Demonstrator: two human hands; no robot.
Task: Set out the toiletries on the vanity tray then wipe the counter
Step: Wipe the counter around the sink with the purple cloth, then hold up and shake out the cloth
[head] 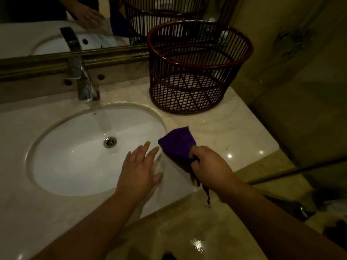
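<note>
A purple cloth lies bunched on the pale marble counter just right of the sink, and my right hand is shut on its near end. A dark strip of the cloth hangs down past the counter's front edge. My left hand hovers flat, fingers spread, over the right rim of the white oval sink, holding nothing. No toiletries or vanity tray are in view.
A dark wicker basket stands at the counter's back right, close to the wall. A chrome faucet rises behind the sink below the mirror. The counter's front edge drops to a glossy tiled floor.
</note>
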